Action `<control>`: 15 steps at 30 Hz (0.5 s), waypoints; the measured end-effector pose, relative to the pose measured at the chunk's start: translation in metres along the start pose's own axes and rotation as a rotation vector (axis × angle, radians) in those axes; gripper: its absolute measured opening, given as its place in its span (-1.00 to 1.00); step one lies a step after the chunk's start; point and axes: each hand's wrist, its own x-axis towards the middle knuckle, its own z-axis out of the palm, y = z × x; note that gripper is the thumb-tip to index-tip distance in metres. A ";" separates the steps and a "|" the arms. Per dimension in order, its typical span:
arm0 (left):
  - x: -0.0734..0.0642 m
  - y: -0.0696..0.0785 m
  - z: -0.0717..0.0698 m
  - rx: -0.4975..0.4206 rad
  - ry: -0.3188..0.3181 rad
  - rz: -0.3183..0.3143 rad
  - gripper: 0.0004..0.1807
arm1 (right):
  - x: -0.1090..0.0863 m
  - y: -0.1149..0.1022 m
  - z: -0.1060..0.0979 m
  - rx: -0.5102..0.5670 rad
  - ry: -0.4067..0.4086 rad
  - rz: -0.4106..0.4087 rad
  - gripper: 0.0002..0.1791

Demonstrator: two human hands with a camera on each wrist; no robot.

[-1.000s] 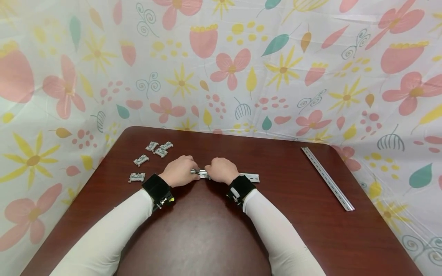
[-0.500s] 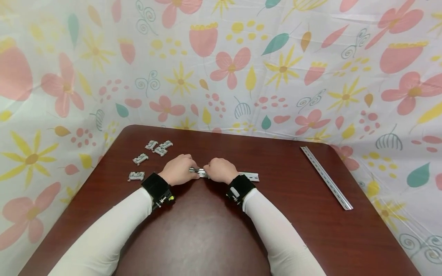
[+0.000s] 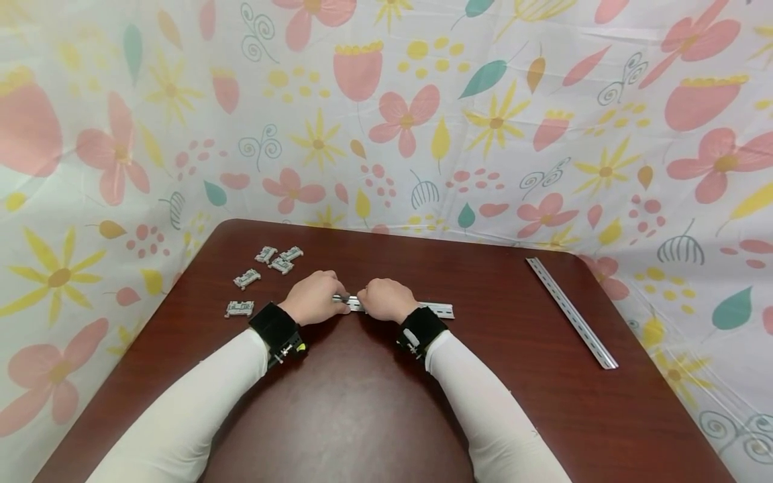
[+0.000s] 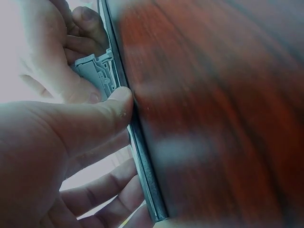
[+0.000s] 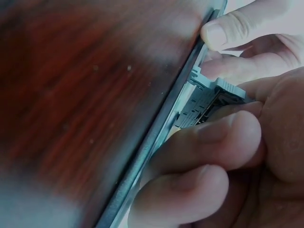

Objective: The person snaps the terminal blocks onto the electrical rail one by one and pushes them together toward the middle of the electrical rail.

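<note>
A slotted metal DIN rail (image 3: 439, 310) lies crosswise at mid-table, partly hidden under both hands. My left hand (image 3: 312, 298) grips its left part. In the left wrist view, the thumb (image 4: 121, 99) presses the rail's edge while the other fingers pass behind it. A grey terminal block (image 4: 97, 71) stands against the rail close to that thumb. My right hand (image 3: 386, 299) holds this terminal block (image 5: 204, 97) with curled fingers, as the right wrist view shows. One end of the block meets the rail's edge.
Several grey terminal blocks (image 3: 247, 278) lie at the table's left side, one of them (image 3: 239, 308) nearest the left wrist. Another DIN rail (image 3: 570, 312) lies slanted at the right. A flowered cloth (image 3: 404, 121) hangs behind the brown table (image 3: 483, 376).
</note>
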 end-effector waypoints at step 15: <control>-0.001 0.001 -0.001 -0.019 -0.002 -0.006 -0.79 | 0.008 0.004 0.009 -0.050 -0.047 0.055 -0.41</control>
